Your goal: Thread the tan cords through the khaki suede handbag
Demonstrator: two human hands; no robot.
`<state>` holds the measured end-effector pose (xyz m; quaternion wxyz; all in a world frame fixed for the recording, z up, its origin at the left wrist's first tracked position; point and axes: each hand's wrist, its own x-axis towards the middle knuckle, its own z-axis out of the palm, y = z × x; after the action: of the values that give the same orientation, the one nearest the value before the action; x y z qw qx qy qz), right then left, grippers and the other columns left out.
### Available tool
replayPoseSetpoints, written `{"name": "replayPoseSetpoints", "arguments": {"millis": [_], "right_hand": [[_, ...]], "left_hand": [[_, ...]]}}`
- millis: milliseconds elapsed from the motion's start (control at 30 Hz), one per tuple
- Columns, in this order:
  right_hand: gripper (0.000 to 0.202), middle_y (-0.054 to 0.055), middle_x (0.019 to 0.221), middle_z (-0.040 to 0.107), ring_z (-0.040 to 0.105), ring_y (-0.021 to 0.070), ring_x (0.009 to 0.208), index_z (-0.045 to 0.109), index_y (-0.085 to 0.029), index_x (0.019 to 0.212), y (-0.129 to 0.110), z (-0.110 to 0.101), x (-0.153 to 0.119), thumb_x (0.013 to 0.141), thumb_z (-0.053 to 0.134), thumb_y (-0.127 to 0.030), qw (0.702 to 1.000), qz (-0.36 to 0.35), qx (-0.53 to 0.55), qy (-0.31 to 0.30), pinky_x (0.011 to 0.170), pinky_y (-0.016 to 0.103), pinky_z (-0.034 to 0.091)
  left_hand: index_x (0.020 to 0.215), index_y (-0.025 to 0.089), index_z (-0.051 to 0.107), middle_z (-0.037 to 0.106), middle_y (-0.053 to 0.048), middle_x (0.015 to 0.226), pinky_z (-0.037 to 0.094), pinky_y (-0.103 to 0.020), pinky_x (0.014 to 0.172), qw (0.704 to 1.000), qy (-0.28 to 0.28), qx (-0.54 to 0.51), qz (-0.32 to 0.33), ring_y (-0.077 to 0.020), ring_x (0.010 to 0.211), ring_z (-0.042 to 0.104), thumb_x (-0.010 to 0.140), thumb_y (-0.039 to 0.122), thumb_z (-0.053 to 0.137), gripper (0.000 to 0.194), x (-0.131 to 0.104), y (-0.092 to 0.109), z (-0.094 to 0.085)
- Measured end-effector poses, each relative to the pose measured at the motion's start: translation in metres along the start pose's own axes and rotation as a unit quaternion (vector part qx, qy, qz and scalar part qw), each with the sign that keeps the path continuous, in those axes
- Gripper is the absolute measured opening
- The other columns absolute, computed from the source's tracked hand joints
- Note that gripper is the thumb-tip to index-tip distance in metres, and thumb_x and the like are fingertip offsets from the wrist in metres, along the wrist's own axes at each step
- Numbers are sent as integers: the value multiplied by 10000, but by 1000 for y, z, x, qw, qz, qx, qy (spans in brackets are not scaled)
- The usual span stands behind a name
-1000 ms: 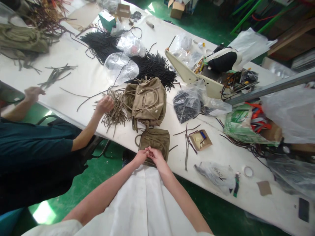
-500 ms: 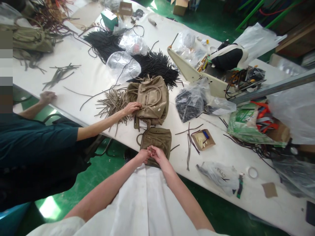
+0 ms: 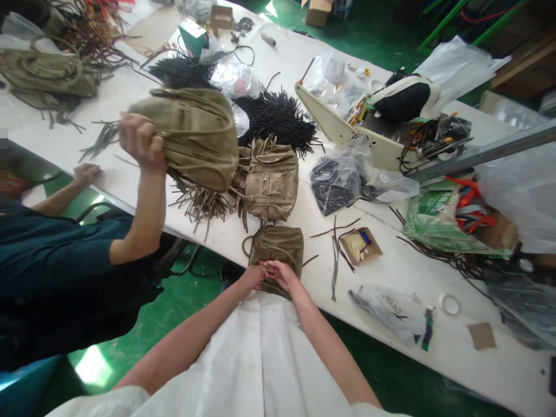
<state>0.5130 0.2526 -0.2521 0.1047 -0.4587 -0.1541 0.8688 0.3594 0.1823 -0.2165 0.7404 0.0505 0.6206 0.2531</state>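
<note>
An olive-brown handbag [image 3: 289, 240] lies at the table's near edge, right in front of me. Over its lower front, my left hand [image 3: 254, 277] and my right hand [image 3: 280, 273] meet with fingers pinched together. Whatever small part sits between the fingertips is hidden by them. Just beyond lies a lighter taupe handbag [image 3: 278, 185] with a zipped front pocket and looped handles. To the left, a co-worker's raised hand [image 3: 141, 139] grips another olive handbag [image 3: 200, 130], blurred by motion, in the air above the table.
Bundles of black cords [image 3: 278, 121] and taupe strips [image 3: 202, 205] lie past the bags. On the right are a small cardboard tray [image 3: 360, 246], a plastic-wrapped black pack [image 3: 334, 179], a tape roll [image 3: 449, 304] and green-handled snips [image 3: 428, 330]. Another olive bag [image 3: 52, 75] rests far left.
The co-worker's hand has lifted an olive handbag off the pile and swung it up to the left, exposing the taupe bag's front. My hands stay nearly in place on my bag.
</note>
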Motion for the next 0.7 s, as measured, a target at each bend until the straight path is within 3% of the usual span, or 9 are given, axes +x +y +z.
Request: {"name": "replayPoseSetpoints", "arguments": {"millis": [100, 233, 333, 433, 700], "right_hand": [[255, 122, 1159, 818, 739, 226, 997, 794, -176, 879, 0, 0, 0, 818, 837, -420, 1000, 3, 8, 1, 881, 309, 550], [360, 110, 990, 822, 751, 203, 874, 796, -170, 965, -2, 3, 3, 956, 733, -525, 999, 16, 24, 27, 859, 319, 573], [371, 117, 923, 817, 755, 205, 796, 801, -147, 1024, 0, 8, 2, 967, 739, -509, 998, 17, 33, 45, 833, 340, 602], [254, 108, 990, 836, 771, 200, 848, 811, -156, 1046, 7, 16, 2, 889, 843, -354, 996, -13, 41, 78, 841, 308, 612], [103, 101, 913, 840, 767, 184, 751, 796, -164, 874, 11, 23, 17, 864, 847, -253, 982, -32, 38, 184, 718, 273, 617]], "left_hand": [[885, 171, 625, 504, 67, 689, 383, -221, 475, 999, 26, 43, 13, -83, 509, 407, 1062, 501, 645, 375, -1, 2, 2], [928, 167, 667, 605, 33, 742, 504, -274, 577, 990, 61, 116, 51, -120, 580, 540, 1066, 505, 630, 366, 0, 8, 4], [971, 158, 714, 741, -42, 919, 599, -370, 818, 974, 84, 182, 103, -186, 821, 702, 1069, 418, 633, 289, -1, 10, 3], [1059, 152, 741, 790, -102, 1104, 555, -437, 1040, 952, 102, 248, 147, -234, 1070, 733, 1072, 335, 616, 222, -4, 9, 2], [1090, 150, 738, 777, -81, 1055, 564, -494, 1043, 902, 124, 378, 167, -243, 1025, 738, 1089, 384, 605, 269, -4, 10, 7]]}}
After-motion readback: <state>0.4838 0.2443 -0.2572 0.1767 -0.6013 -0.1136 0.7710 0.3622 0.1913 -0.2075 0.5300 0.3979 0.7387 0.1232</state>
